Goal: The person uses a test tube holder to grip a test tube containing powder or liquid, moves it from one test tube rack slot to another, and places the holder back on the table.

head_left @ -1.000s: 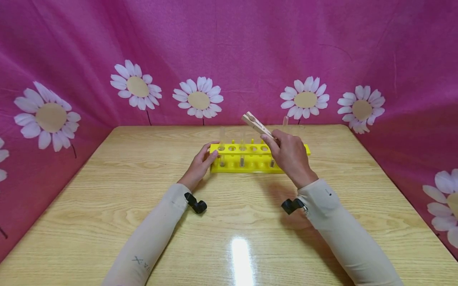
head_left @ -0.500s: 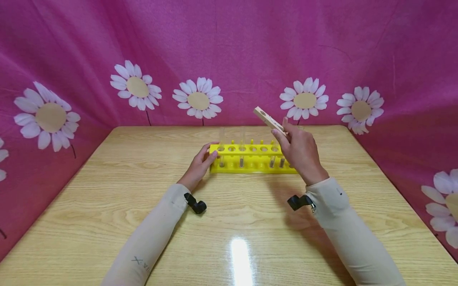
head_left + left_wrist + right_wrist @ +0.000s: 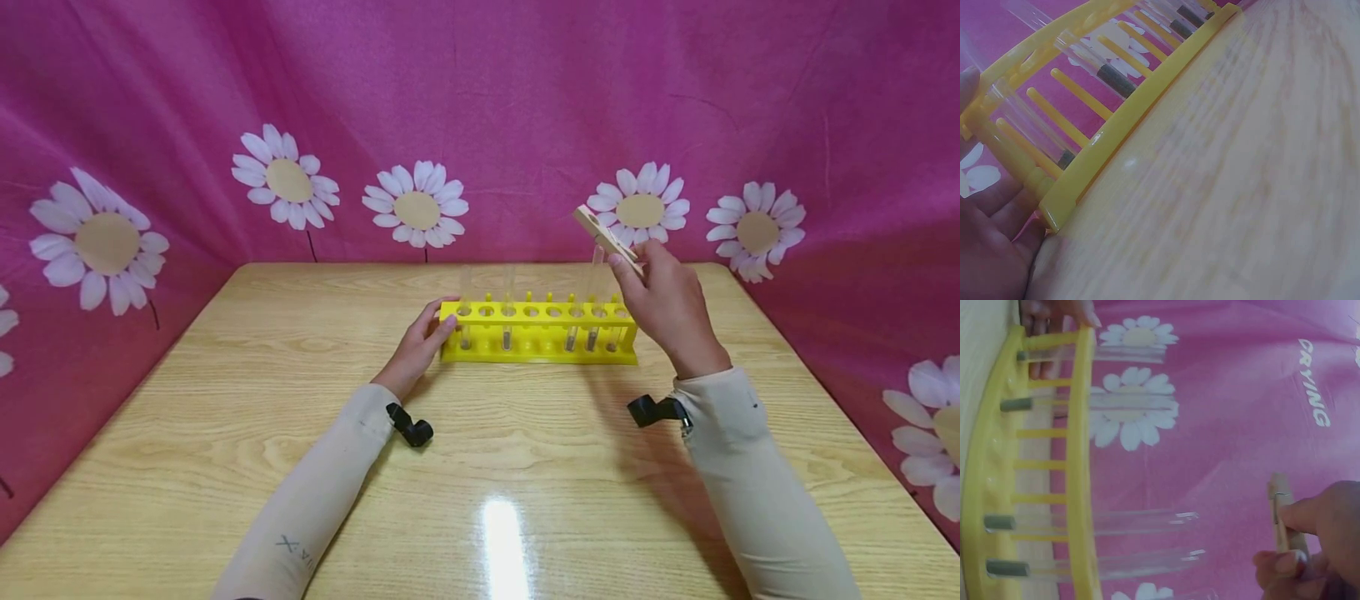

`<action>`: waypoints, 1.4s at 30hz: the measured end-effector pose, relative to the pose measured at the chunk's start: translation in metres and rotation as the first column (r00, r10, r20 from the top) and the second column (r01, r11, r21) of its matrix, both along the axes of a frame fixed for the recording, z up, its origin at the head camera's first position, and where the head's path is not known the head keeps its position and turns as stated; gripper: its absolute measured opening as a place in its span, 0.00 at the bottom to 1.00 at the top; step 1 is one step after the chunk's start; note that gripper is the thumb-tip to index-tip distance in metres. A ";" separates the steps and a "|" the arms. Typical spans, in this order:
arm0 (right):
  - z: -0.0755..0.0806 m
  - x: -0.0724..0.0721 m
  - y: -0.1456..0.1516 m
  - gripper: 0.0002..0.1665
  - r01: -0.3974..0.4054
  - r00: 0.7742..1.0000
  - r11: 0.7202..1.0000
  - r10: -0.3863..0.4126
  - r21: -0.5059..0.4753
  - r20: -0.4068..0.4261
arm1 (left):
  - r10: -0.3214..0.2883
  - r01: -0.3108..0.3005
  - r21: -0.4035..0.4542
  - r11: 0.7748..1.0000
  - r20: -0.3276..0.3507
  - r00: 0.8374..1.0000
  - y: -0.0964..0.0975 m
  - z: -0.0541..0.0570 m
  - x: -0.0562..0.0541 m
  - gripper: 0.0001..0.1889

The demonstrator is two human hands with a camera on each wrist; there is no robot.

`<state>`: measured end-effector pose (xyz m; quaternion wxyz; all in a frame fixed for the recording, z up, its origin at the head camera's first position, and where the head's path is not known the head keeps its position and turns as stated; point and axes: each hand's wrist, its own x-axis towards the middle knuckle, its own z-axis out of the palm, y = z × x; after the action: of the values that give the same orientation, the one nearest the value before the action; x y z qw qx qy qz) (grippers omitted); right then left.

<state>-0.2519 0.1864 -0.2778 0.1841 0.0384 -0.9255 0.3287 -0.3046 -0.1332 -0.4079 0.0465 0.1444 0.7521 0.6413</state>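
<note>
A yellow test tube rack (image 3: 540,358) stands on the table with several clear test tubes upright in its holes; dark matter sits at the bottom of several, such as this test tube (image 3: 1115,81). My left hand (image 3: 416,354) grips the rack's left end, thumb in front and fingers behind. Above the rack's right end, my right hand (image 3: 671,312) pinches a wooden test tube clamp (image 3: 603,233), tilted up to the left. In the right wrist view the clamp (image 3: 1282,512) lies between thumb and fingers, with no tube in its jaws. The clamp's rear end is hidden in the hand.
The wooden table (image 3: 315,333) reaches back to a pink cloth (image 3: 510,100) printed with white daisies, which also hangs at both sides. A small black wrist camera (image 3: 411,425) is strapped at the left cuff, another wrist camera (image 3: 656,410) at the right.
My right hand has moved right and slightly up with the clamp, uncovering the tubes at the rack's right end. The left hand and rack have stayed in place.
</note>
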 end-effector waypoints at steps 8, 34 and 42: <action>0.004 0.002 0.012 0.29 -0.003 1.000 1.000 0.003 -0.031 -0.013 | 0.008 -0.008 0.001 1.000 -0.004 1.000 0.000 -0.008 -0.005 0.31; 0.011 -0.002 0.043 0.23 0.170 0.981 0.984 -0.175 -0.055 -0.079 | 0.017 -0.017 0.004 1.000 -0.003 1.000 0.001 -0.008 -0.005 0.30; 0.010 -0.003 0.062 0.25 0.196 0.981 0.980 -0.196 0.029 -0.005 | 0.020 -0.020 0.001 1.000 0.011 1.000 0.000 -0.008 -0.004 0.30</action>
<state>-0.2549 0.2486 -0.2678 0.2158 -0.0501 -0.9293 0.2954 -0.3088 -0.1328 -0.4156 0.0440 0.1333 0.7528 0.6431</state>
